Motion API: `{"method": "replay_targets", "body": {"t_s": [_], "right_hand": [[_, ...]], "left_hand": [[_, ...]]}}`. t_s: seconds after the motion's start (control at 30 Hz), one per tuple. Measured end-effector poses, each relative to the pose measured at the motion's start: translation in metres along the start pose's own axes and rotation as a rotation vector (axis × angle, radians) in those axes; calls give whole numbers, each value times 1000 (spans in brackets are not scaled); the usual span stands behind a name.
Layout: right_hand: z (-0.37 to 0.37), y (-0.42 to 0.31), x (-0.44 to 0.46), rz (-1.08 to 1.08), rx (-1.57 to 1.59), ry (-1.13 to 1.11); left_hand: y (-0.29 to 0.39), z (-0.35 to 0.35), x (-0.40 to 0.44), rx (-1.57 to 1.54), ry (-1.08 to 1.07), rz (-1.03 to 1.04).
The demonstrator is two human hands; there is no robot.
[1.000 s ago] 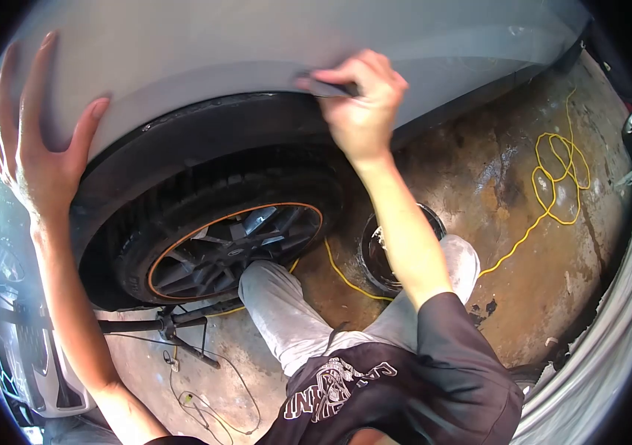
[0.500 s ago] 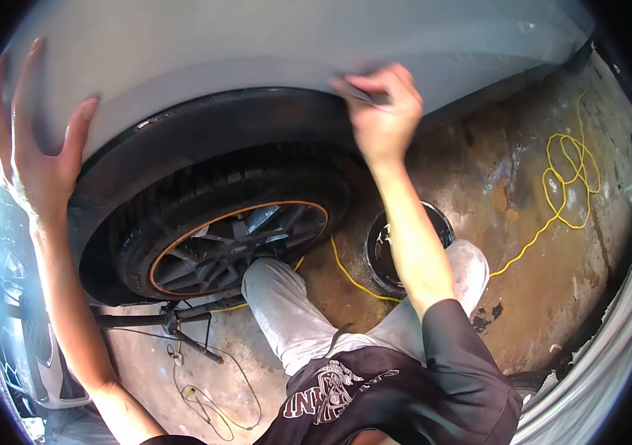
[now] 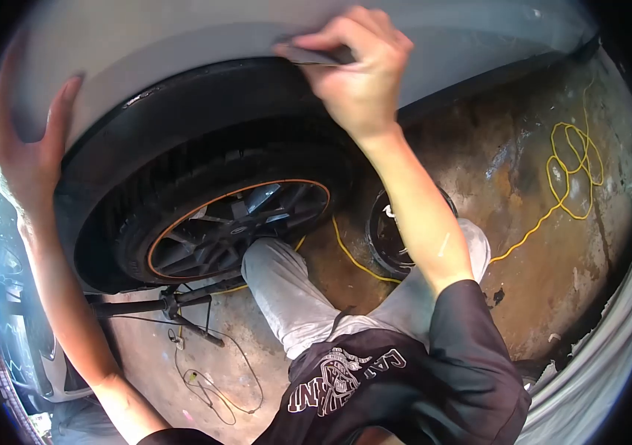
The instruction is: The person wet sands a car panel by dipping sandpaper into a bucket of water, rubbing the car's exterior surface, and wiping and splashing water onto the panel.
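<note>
My left hand (image 3: 27, 148) lies with spread fingers on the grey car panel (image 3: 160, 52), left of the wheel arch. Pinched in my right hand (image 3: 364, 70) is a thin dark sheet (image 3: 310, 55), held against the panel just above the black arch trim (image 3: 205, 85). Its material is hard to make out. Below the trim is the black tire (image 3: 134, 222), around a dark spoked wheel (image 3: 238, 230) with an orange ring.
A dark bucket (image 3: 386, 241) stands on the floor behind my right forearm. Yellow cord (image 3: 538, 226) runs over the stained floor (image 3: 494, 185) at the right. A black stand (image 3: 171, 302) is below the wheel. Pale sheeting (image 3: 590, 371) hangs at the lower right.
My right hand moved right along the arch edge, then back left and up with the dark sheet. My left hand stays spread on the panel. The view has shifted slightly.
</note>
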State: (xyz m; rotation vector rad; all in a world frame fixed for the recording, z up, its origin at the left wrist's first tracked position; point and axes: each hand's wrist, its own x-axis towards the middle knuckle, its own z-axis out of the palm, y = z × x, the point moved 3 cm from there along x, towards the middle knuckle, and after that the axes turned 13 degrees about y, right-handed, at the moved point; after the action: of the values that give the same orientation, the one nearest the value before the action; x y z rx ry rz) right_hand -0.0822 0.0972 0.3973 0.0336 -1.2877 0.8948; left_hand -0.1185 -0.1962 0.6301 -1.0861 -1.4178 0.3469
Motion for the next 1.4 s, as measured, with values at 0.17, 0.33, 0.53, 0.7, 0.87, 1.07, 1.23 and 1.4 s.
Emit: {"method": "replay_targets", "body": {"t_s": [0.17,0.33,0.53,0.7,0.87,1.07,1.23,1.4], "right_hand": [[-26,39,-12,90,-7,59],[11,-16,9,-113,64,68],[-36,47,-33,188,-44,113],[2,-9,-1,-74,-37,37],[-23,33,-26,175,-12,66],[-9,2,-4,60,60,40],[-5,0,-15,203,18,54],[-1,-1,1,78,65,-15]], "left_hand": [[1,3,-5,17,-4,-3],[-1,3,-6,35,-8,-45],[1,3,-3,46,-12,3],[1,5,-7,-18,1,-56],[-3,7,-11,57,-4,-25],[20,2,-8,57,-29,-274],[18,3,-2,-19,-4,-187],[24,-2,5,-15,95,-70]]}}
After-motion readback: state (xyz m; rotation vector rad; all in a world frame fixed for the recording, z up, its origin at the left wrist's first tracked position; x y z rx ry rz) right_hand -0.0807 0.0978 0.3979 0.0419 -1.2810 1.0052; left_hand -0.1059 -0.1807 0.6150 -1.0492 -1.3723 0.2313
